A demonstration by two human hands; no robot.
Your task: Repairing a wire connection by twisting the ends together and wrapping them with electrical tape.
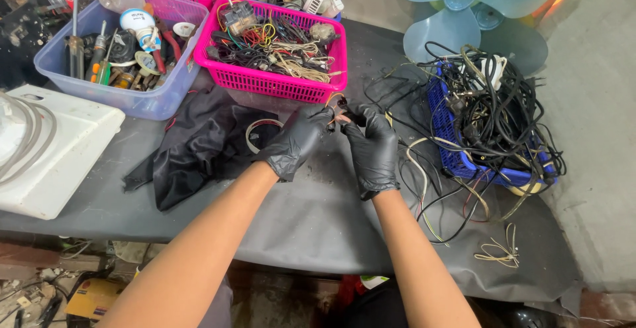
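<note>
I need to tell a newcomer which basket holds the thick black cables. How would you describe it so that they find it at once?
Start at the dark table and go to its right end, right of the gloved right hand. There sits the blue basket, below the pale blue fan blades. Unlike the pink basket of thin coloured wires, it overflows with thick black cables.

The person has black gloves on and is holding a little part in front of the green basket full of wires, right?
Not quite. The head view shows the basket full of wires is pink, not green. The gloved left hand and right hand do hold a little part in front of it.
</note>
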